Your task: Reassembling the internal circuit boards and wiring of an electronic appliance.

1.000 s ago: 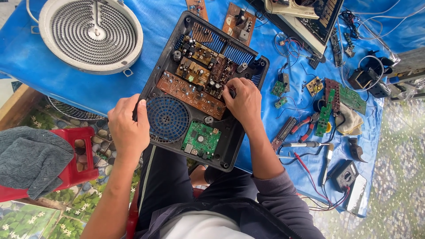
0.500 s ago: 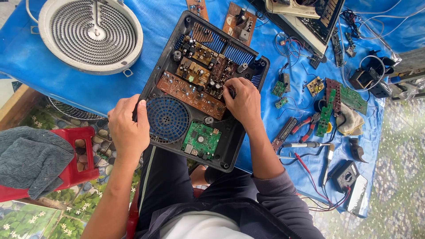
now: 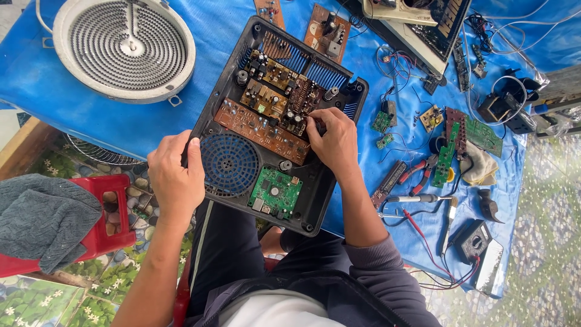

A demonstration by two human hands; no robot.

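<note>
Left hand (image 3: 175, 178) gripping black casing (image 3: 315, 212) edge, right hand (image 3: 334, 142) fingertips on brown circuit board (image 3: 260, 130)

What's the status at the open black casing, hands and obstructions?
Left hand grips casing edge. Right hand fingertips on brown circuit board. Nothing blocking.

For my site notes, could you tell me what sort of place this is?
Probably an informal outdoor electronics repair spot: an opened cooker casing on a blue tarp, loose circuit boards, pliers and a multimeter.

right hand (image 3: 336, 142) fingertips: hidden among board parts | heating coil (image 3: 124, 45): top cut off
</note>
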